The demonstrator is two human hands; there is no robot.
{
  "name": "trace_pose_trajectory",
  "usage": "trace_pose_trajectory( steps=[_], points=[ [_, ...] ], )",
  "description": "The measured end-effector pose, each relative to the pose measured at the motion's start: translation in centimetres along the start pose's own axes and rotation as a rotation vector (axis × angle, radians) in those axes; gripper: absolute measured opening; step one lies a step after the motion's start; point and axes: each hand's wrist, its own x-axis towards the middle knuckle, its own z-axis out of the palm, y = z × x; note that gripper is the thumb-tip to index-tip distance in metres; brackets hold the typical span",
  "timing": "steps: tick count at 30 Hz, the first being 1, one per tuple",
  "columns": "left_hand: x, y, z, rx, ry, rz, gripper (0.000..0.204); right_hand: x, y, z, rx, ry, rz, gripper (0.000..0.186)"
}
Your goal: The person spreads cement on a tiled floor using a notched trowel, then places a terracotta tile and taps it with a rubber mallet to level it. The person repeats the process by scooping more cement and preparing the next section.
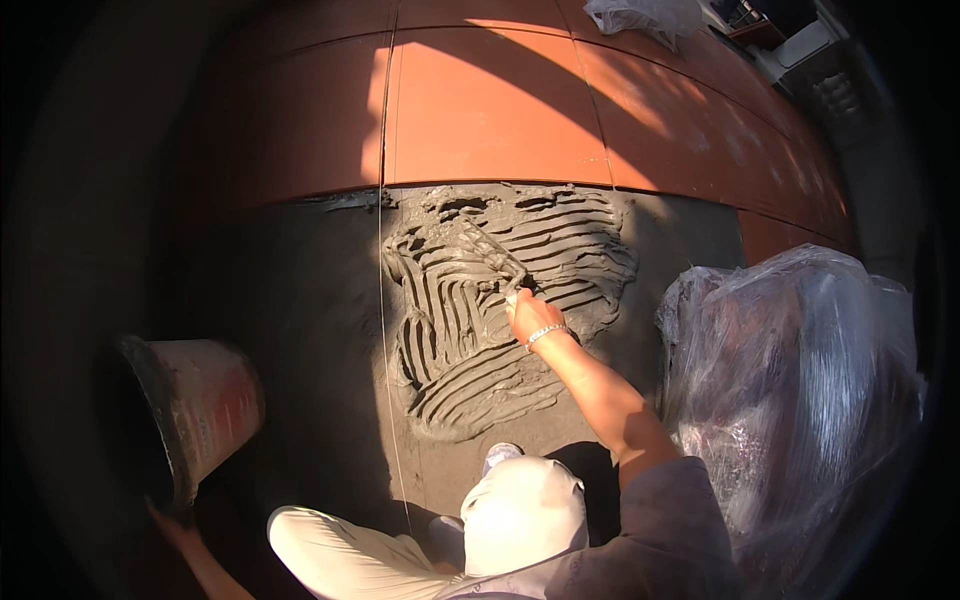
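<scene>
My right hand (537, 318), with a bracelet at the wrist, is closed round the handle of a notched trowel (497, 252). Grey mortar smears the trowel, and its blade lies against the bed of wet mortar (455, 325). Curved, combed ridges run through that mortar in several directions. At the lower left, my left hand (178, 528) is at the rim of a mortar-stained reddish bucket (215, 400) and seems to grip it. Shadow hides most of those fingers. The bucket's wide mouth is toward the left, and its inside is too dark to make out.
Large terracotta-coloured tiles (490, 110) cover the far side, ending at the mortar. A thin string line (386, 340) runs lengthwise over the grey base. A plastic-wrapped stack (790, 390) stands close on the right. Crumpled clear plastic (645, 15) lies at the far right.
</scene>
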Motion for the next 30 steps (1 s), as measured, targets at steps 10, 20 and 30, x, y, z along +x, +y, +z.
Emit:
trace_pose_trajectory(
  steps=[10,20,30],
  points=[
    [-1.2,-0.6,1.8,-0.026,0.01,0.001,0.072,4.0,-9.2,0.5,0.116,0.106,0.049,0.04],
    [-1.4,-0.5,2.1,0.018,0.012,-0.004,0.072,6.6,-7.8,-2.1,-0.212,0.176,-0.25,0.036],
    [-2.4,-0.2,2.9,0.104,0.069,0.042,0.075,-9.5,2.2,7.9,-0.382,-0.12,-0.552,0.031]
  ],
)
